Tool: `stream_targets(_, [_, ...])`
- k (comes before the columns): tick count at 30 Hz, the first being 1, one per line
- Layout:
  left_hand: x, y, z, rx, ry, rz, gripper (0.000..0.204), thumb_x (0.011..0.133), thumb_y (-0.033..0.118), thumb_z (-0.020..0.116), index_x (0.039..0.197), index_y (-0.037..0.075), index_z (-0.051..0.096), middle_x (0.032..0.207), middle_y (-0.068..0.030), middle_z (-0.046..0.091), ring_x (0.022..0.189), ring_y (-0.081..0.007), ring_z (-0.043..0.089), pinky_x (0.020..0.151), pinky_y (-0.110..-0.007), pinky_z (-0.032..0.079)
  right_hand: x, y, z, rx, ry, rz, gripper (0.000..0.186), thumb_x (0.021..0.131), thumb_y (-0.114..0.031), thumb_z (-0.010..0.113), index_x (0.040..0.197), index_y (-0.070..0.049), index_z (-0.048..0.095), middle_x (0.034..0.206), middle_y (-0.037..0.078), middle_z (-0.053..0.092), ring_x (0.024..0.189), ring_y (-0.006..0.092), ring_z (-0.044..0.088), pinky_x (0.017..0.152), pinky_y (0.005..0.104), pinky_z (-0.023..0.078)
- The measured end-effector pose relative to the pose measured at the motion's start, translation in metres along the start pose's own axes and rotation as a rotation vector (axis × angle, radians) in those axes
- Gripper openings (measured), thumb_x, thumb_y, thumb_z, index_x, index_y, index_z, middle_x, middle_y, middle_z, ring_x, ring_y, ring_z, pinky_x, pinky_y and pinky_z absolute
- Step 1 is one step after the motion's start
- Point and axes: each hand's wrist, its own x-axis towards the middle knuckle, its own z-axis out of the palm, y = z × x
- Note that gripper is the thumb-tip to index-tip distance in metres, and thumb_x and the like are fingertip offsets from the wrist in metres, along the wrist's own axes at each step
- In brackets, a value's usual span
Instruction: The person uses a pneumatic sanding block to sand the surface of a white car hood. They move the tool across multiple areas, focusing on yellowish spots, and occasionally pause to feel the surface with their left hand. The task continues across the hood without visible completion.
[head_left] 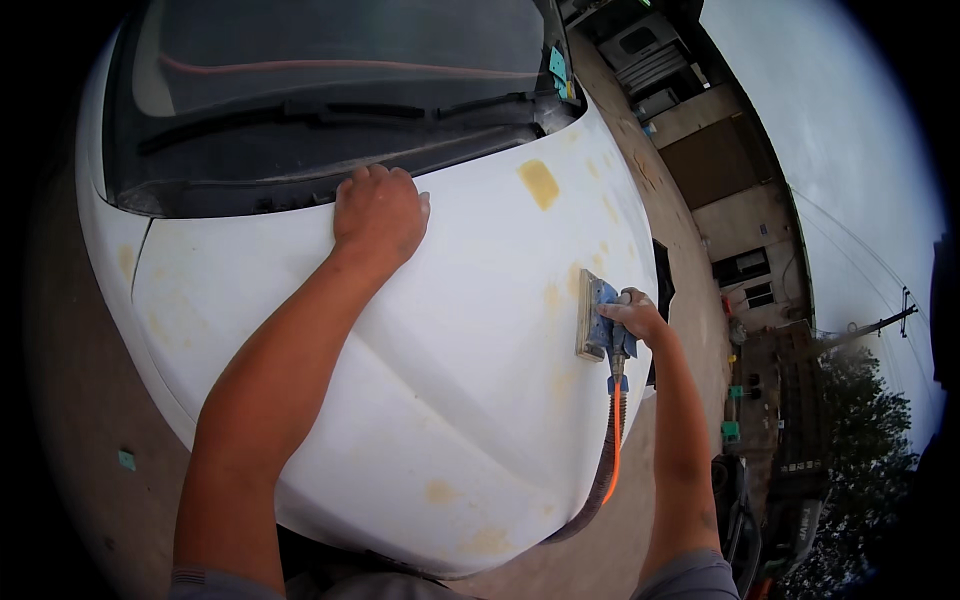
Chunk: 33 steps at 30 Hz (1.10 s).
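A white car hood (440, 330) with yellowish sanded patches spreads out below me. My left hand (378, 212) lies at its rear edge by the windshield, the fingers bent over that edge and their tips hidden. On the hood's right side, my right hand (636, 314) is wrapped round a blue power sander (608, 325). The sander's flat rectangular pad is tilted and faces the hood; whether it touches the surface I cannot tell. An orange air line (617, 440) and a dark ribbed hose (604, 470) run down from the tool over the hood's right edge.
Black wiper arms (290, 112) cross the base of the windshield (350, 50). One bold yellow patch (539, 185) marks the hood near its rear right. Low buildings (720, 150) stand to the right, and a small green piece (126, 460) lies on the ground at left.
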Motion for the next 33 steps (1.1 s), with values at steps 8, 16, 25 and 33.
stream_targets(8, [0.000, 0.001, 0.001, -0.020, -0.002, -0.017, 0.041, 0.108, 0.039, 0.058, 0.115, 0.001, 0.073, 0.117, -0.0178, 0.071, 0.117, -0.0295, 0.065, 0.101, -0.043, 0.053, -0.008, 0.013, 0.008, 0.002, 0.061, -0.073, 0.071, 0.074, -0.045, 0.092, 0.113, 0.008, 0.064, 0.089, 0.011, 0.069, 0.086, 0.0200, 0.067, 0.079, 0.0341, 0.055])
stream_targets(16, [0.000, -0.003, 0.004, -0.053, 0.013, 0.007, 0.040, 0.107, 0.038, 0.060, 0.113, 0.000, 0.074, 0.115, -0.0179, 0.072, 0.115, -0.0298, 0.065, 0.100, -0.044, 0.053, -0.009, -0.008, 0.011, -0.011, 0.007, -0.117, 0.073, 0.074, -0.046, 0.091, 0.117, 0.008, 0.067, 0.094, 0.010, 0.070, 0.088, 0.0200, 0.066, 0.082, 0.0345, 0.055])
stream_targets(25, [-0.001, -0.001, -0.001, -0.025, -0.001, -0.018, 0.042, 0.107, 0.039, 0.060, 0.117, 0.000, 0.073, 0.119, -0.0181, 0.071, 0.118, -0.0286, 0.064, 0.101, -0.043, 0.053, 0.019, -0.026, -0.003, 0.157, 0.026, 0.050, 0.060, 0.074, -0.040, 0.094, 0.104, 0.004, 0.066, 0.088, 0.005, 0.066, 0.080, 0.0170, 0.062, 0.076, 0.0313, 0.053])
stream_targets(33, [0.000, -0.002, 0.001, -0.067, -0.010, -0.023, 0.039, 0.107, 0.036, 0.058, 0.113, 0.001, 0.074, 0.120, -0.0174, 0.071, 0.118, -0.0298, 0.063, 0.105, -0.043, 0.049, -0.025, -0.019, 0.015, -0.104, 0.016, -0.177, 0.082, 0.074, -0.043, 0.092, 0.126, 0.013, 0.061, 0.104, 0.016, 0.071, 0.097, 0.0235, 0.067, 0.089, 0.0358, 0.055])
